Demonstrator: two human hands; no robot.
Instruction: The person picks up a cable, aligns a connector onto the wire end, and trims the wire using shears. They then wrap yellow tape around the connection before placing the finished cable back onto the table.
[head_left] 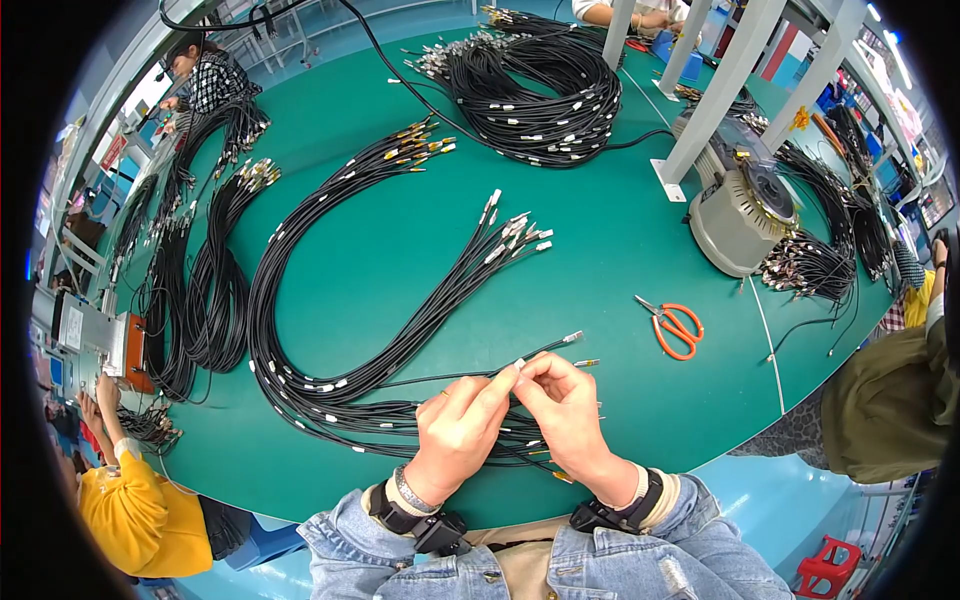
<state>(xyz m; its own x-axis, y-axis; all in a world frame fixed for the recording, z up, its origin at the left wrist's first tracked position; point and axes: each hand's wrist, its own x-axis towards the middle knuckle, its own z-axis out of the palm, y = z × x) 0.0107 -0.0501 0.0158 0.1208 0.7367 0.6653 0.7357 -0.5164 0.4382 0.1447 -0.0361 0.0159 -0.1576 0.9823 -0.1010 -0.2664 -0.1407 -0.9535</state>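
My left hand and my right hand meet at the fingertips over the green table, both closed in a pinch on a thin black cable. A small white piece shows between the fingertips, too small to make out. Just beyond the fingers, a cable end with a pale connector sticks out. Under and beside my hands runs a curved bundle of black cables with white labels along it. Its white-tipped ends lie ahead, and its yellow-tipped ends lie farther off. My hands hide some of the nearest cables.
Orange-handled scissors or snips lie to the right. A grey machine stands behind them beside metal posts. A large cable coil sits at the back, more bundles at left. Other people work around the table.
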